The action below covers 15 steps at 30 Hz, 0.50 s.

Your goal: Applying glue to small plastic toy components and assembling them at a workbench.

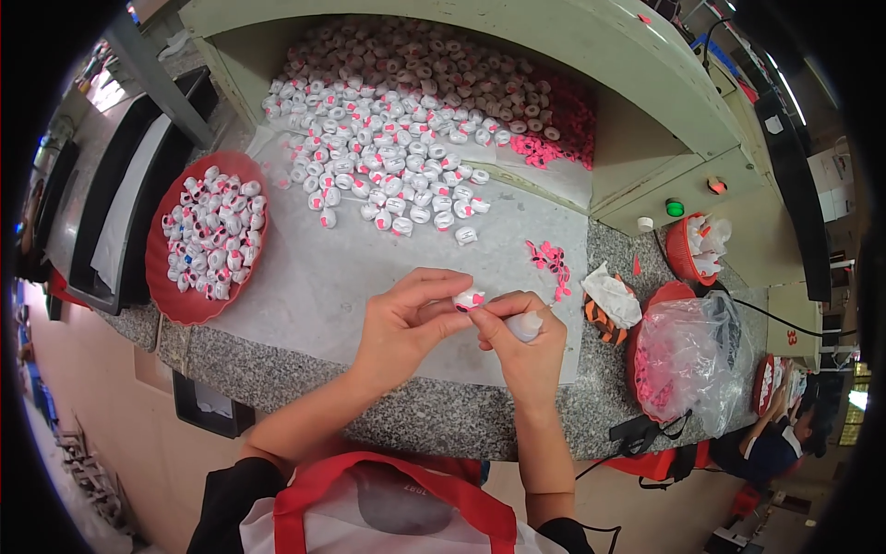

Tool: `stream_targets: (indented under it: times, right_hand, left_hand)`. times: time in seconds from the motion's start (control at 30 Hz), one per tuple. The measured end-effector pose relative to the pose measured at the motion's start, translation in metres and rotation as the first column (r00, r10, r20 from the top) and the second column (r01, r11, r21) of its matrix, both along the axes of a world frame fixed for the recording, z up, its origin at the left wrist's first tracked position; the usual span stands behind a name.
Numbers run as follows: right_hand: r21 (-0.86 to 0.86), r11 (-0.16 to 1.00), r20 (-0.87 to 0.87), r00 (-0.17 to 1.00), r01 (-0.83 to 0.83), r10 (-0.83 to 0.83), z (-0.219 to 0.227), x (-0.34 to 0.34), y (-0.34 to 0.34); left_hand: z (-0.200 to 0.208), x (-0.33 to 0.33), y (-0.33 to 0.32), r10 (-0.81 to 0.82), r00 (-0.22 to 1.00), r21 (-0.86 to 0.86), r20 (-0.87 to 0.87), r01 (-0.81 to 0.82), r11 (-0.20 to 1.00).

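Observation:
Over the paper-covered worktop, my left hand [406,323] pinches a small rounded white piece [469,299] with pink and dark parts between thumb and fingertips. My right hand [528,346] is curled round a small whitish bottle [524,325], only its rounded end showing. The right fingertips meet the white piece, and what lies between them is too small to make out. To the right of my hands, little pink pieces [551,268], some with dark spots, lie loose on the paper. Many similar white pieces [397,175] spread across the far side, back into the shelf.
A red basin [159,268] of white-and-pink pieces stands at the left, beside black trays [106,249]. On the right are an orange-and-black container [604,328] topped with tissue, a red basket [680,254] and a plastic-covered basin [635,346]. A green-grey cabinet [646,120] overhangs the back. Another person [775,448] works far right.

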State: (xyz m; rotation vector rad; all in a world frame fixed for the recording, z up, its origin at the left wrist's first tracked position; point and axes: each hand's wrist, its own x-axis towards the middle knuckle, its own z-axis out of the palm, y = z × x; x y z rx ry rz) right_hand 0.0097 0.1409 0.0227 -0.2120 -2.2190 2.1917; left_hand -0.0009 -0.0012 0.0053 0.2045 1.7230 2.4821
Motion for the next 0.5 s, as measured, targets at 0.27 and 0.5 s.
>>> stream_targets:
  times: [0.27,0.5]
  right_hand:
    - [0.056,0.994,-0.112,0.989,-0.090,0.096,-0.002,0.000,0.005]
    - [0.038,0.991,-0.135,0.982,-0.128,0.132,0.003,-0.001,0.012]
  left_hand:
    - [-0.006,-0.003,-0.003,-0.107,0.993,0.111,0.058,0.100,0.989]
    - [-0.007,-0.002,0.000,-0.138,0.990,0.143,-0.025,0.140,0.980]
